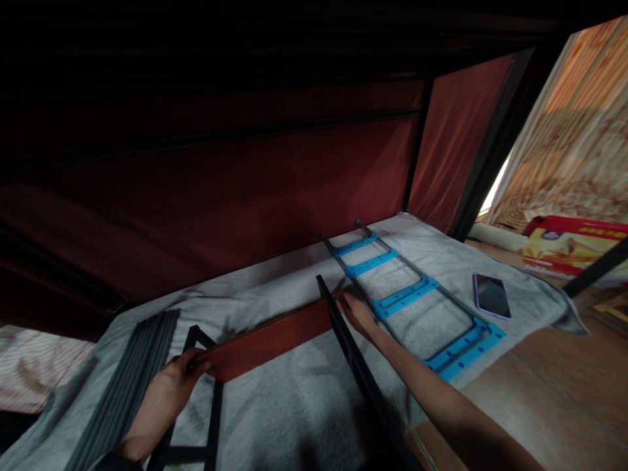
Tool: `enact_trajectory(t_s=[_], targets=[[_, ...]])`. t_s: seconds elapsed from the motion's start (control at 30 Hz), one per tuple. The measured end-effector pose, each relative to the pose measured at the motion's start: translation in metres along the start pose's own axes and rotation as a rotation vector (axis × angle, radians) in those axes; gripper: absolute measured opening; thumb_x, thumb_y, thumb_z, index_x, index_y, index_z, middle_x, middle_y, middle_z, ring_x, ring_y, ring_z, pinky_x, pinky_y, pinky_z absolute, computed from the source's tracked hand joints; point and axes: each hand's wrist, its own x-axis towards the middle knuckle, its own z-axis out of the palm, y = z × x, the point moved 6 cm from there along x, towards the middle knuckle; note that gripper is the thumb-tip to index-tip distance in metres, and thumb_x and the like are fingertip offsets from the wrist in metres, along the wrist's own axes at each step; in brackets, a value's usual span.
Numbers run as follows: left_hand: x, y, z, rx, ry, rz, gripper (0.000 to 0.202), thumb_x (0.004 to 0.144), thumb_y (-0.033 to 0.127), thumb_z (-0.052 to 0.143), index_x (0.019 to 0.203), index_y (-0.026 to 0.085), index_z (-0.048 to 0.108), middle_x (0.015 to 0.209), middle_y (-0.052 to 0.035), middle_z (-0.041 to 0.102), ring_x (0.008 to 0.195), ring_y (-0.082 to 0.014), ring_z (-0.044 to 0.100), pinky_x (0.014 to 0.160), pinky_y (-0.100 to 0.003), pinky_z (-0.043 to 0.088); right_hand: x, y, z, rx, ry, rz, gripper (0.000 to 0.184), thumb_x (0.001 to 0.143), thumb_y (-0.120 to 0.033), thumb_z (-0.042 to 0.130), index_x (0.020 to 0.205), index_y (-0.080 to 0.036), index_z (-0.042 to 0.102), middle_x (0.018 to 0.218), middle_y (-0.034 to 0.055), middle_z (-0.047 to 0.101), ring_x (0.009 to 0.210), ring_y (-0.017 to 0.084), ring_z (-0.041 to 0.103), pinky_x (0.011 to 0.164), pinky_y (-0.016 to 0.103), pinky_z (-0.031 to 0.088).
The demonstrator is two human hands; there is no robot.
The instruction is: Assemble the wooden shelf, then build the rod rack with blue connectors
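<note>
A narrow dark red board (267, 339) stands on its long edge across a grey towel (294, 405). My left hand (171, 386) is closed round its left end, next to a black metal frame (209, 405). My right hand (356, 313) rests against the board's right end, fingers together, where a black metal bar (353, 356) crosses in front. What the right fingers grip is hard to see.
A frame of grey rods with blue cross plates (407, 294) lies on the towel to the right. A phone (491, 296) lies beyond it. A bundle of grey slats (127, 386) lies at left. A red box (574, 245) sits on the wooden floor (540, 392) at right. Red cloth panels (245, 190) stand behind.
</note>
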Motion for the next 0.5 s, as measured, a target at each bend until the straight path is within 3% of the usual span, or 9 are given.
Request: enact_trajectory(t_s=[0.17, 0.37, 0.5], targets=[[0.000, -0.002, 0.000, 0.007, -0.011, -0.014, 0.034, 0.079, 0.047, 0.046, 0.096, 0.022, 0.062, 0.088, -0.0106, 0.076, 0.084, -0.0276, 0.073, 0.071, -0.031, 0.055, 0.009, -0.018, -0.007, 0.079, -0.063, -0.052, 0.028, 0.099, -0.032, 0.033, 0.084, -0.024, 0.055, 0.079, 0.0010, 0.062, 0.072, 0.016, 0.062, 0.068, 0.026, 0.050], [0.000, -0.004, 0.003, 0.015, -0.024, 0.019, 0.032, 0.082, 0.046, 0.045, 0.097, 0.022, 0.061, 0.090, -0.0093, 0.076, 0.084, -0.0252, 0.073, 0.073, -0.029, 0.053, 0.010, -0.033, -0.015, 0.009, -0.111, -0.171, 0.020, 0.099, -0.029, 0.038, 0.089, -0.023, 0.054, 0.090, 0.0035, 0.060, 0.090, 0.019, 0.059, 0.086, 0.031, 0.046], [0.000, -0.004, 0.004, 0.031, -0.022, 0.025, 0.034, 0.083, 0.046, 0.043, 0.098, 0.021, 0.061, 0.092, -0.0102, 0.075, 0.085, -0.0262, 0.073, 0.073, -0.030, 0.053, 0.013, -0.038, -0.016, -0.045, -0.157, -0.221, 0.017, 0.100, -0.025, 0.036, 0.094, -0.022, 0.052, 0.094, 0.0048, 0.058, 0.095, 0.019, 0.056, 0.090, 0.033, 0.044]])
